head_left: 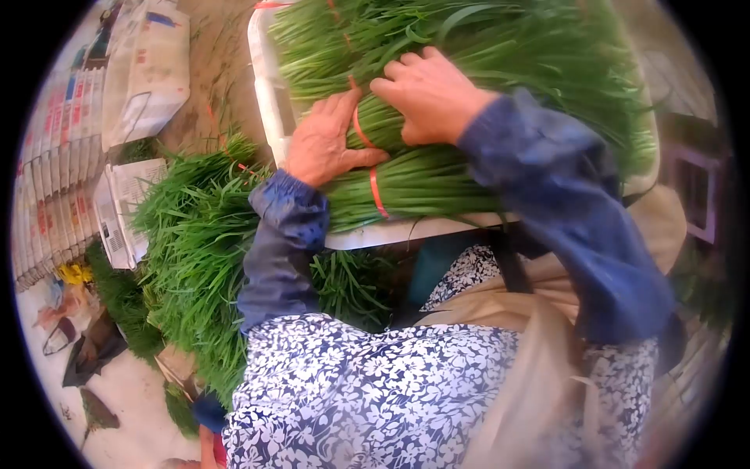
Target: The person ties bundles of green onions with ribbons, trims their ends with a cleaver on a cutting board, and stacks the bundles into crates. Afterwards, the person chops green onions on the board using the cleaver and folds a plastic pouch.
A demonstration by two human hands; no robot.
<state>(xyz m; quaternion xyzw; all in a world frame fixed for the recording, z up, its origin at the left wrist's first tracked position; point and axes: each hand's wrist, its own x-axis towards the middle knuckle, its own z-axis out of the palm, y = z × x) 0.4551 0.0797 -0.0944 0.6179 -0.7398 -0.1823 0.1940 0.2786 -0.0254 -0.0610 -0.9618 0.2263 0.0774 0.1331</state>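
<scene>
Bundles of garlic chives (437,184) tied with red bands (378,191) lie in a white crate (267,102). My left hand (332,141) is at the cut-stem end of one bundle, its thumb and fingers closed around it on either side of a red band. On the same bundle, further along the leaves, rests my right hand (433,98), with fingers curled down into the greens. Its fingertips are partly hidden among the leaves. Another tied bundle lies along the near rim, below both hands.
A large heap of loose green leaves (195,258) stands left of the crate. Further left are stacked folded cartons (62,172) and a printed white box (129,207). A purple crate (695,191) stands at the right. At the bottom left, part of another person (207,445) shows.
</scene>
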